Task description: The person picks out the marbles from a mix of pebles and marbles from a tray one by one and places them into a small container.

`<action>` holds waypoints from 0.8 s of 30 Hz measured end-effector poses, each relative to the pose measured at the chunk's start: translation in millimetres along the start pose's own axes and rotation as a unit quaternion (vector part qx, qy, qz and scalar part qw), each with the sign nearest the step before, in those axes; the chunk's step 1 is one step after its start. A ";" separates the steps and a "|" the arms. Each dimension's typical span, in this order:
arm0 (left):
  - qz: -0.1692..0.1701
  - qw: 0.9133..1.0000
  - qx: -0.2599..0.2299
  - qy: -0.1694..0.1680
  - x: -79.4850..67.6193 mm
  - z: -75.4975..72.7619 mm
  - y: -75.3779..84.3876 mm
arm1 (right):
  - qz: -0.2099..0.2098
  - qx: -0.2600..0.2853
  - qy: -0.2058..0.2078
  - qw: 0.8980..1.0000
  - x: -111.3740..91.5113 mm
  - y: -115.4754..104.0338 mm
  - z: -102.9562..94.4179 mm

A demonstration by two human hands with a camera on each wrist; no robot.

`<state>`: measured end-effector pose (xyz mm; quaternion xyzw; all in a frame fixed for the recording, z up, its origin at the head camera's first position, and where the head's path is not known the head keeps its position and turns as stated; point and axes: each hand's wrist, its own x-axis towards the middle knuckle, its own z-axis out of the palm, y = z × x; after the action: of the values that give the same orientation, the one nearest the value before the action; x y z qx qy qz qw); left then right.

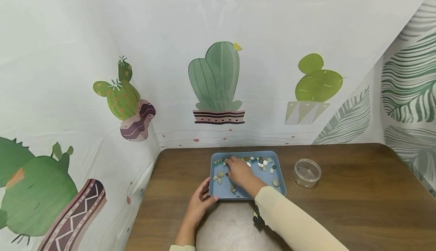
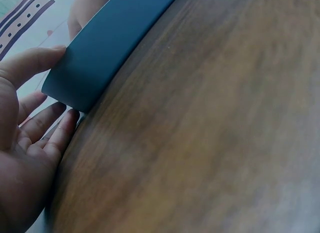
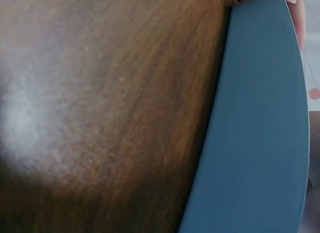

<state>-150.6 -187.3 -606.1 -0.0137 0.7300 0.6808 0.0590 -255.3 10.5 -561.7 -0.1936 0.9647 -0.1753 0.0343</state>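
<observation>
A blue rectangular tray (image 1: 245, 198) holds several pebbles and small stones. My left hand (image 1: 199, 201) grips its near left corner. In the left wrist view the thumb of this hand (image 2: 20, 118) lies at the rim of the tray (image 2: 100, 53), and the other fingers touch low around the corner. My right hand (image 1: 241, 173) reaches into the tray, fingertips down among the small stones along the far left. Whether it pinches one I cannot tell. Tan pebbles (image 1: 219, 175) lie left of it, and a brownish stone (image 1: 233, 189) lies below it.
White stones (image 1: 265, 162) and dark and green ones sit at the tray's far right, with a larger round tan stone (image 1: 276, 183) nearer. A clear round plastic container (image 1: 307, 173) stands right of the tray on the wooden table (image 1: 357, 198). A cactus-print cloth (image 1: 265, 130) hangs behind.
</observation>
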 end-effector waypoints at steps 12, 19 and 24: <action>0.011 1.000 0.010 0.000 0.0 -0.6 1.7 | -0.034 -0.046 0.043 0.997 -4.2 0.9 3.9; 0.005 1.000 0.000 0.001 -1.0 0.5 3.8 | -0.032 -0.015 0.054 0.998 -8.2 1.9 1.8; 0.012 1.000 0.004 0.002 -1.1 1.4 4.6 | -0.043 -0.009 0.045 0.998 -13.1 3.6 1.3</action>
<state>-149.8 -185.7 -601.5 -0.0063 0.7327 0.6787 0.0492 -244.3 18.2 -564.2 -0.2271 0.9575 -0.1770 -0.0187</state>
